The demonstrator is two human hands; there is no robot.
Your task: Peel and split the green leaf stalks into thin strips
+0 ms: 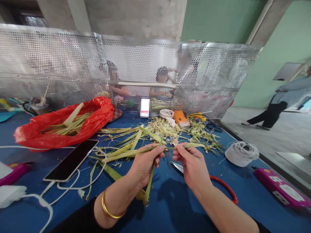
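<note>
Both hands are raised over the table, a short gap apart. Thumb and fingers of my left hand (145,161) pinch a green leaf strip (169,148), from which a longer folded piece hangs below the palm. My right hand (195,165) pinches the strip's other side, with a pale leaf end sticking out past the knuckles. Scissors with a red handle (227,187) lie beneath my right wrist, partly hidden. Just beyond my hands spread loose long leaves (121,152) and a heap of shredded leaf scraps (157,127).
A red plastic bag (55,139) of leaf strips sits at left, near a phone (73,160) with a white cable. White cord (243,153) and a purple box-shaped item (282,187) lie right. People are behind the perforated metal screen (143,58); another person walks at far right.
</note>
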